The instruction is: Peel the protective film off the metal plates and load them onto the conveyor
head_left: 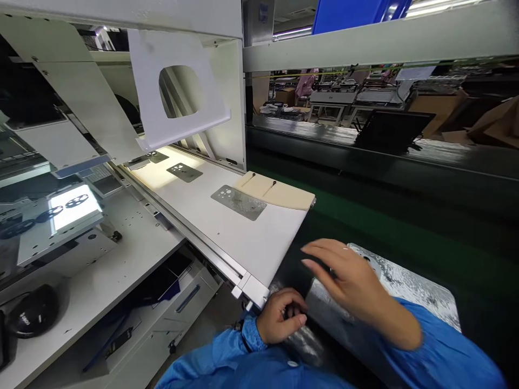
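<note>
My left hand (279, 319) is curled closed near the front corner of the white conveyor (251, 243), gripping the near edge of a shiny metal plate (405, 286). My right hand (348, 278) lies over the same plate with its fingers stretched out flat, pointing left. The plate is grey and mottled, with a hole near its far corner, and rests on the dark green belt (405, 227). Both arms wear blue sleeves.
A smaller metal plate (239, 202) lies on the white conveyor, with two more (184, 172) further back under a white hood (178, 86). A beige pad (279, 193) sits at the conveyor's far edge. A black mouse (34, 310) sits at lower left; workstations stand behind.
</note>
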Tool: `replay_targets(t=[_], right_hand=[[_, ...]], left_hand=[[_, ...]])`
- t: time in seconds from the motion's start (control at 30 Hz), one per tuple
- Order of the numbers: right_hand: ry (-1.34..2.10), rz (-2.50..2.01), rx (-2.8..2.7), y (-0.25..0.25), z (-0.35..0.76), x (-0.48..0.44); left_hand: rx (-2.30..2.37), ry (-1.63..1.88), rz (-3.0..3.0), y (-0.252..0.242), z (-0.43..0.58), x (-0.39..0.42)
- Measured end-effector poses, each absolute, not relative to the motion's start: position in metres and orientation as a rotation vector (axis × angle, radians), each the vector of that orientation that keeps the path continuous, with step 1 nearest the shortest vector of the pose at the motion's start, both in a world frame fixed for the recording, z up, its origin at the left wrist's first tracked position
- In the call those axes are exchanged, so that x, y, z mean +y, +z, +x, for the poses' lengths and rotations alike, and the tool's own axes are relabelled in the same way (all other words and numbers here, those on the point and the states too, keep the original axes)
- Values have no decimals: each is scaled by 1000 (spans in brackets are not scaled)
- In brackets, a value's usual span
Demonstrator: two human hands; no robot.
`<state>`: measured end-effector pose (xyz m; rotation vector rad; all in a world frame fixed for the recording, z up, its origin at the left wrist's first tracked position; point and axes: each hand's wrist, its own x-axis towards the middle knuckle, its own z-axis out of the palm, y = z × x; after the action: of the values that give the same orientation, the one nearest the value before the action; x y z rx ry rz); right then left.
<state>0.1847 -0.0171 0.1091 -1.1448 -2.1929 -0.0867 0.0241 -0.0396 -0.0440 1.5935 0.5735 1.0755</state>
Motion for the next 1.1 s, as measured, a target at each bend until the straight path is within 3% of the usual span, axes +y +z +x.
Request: replay_targets(t=[0.23,0.43,0.6,0.77,1.1], right_hand=[[-46,-1674,-1849,100,297,-79],[406,-1931,-2036,66,292,-139],[357,-2300,-1988,25,280,-154],[404,-2315,-1977,15,285,-150],[370,-2287,-1930,9,287,-144]], left_hand=[[690,1042,1675,-42,21,-43],[757,1026,2084,-34,26,-46],[755,779,2484,-28,47,-54],[720,600,2638,-30,64,-58],[730,632,2651,-37,67,-59]])
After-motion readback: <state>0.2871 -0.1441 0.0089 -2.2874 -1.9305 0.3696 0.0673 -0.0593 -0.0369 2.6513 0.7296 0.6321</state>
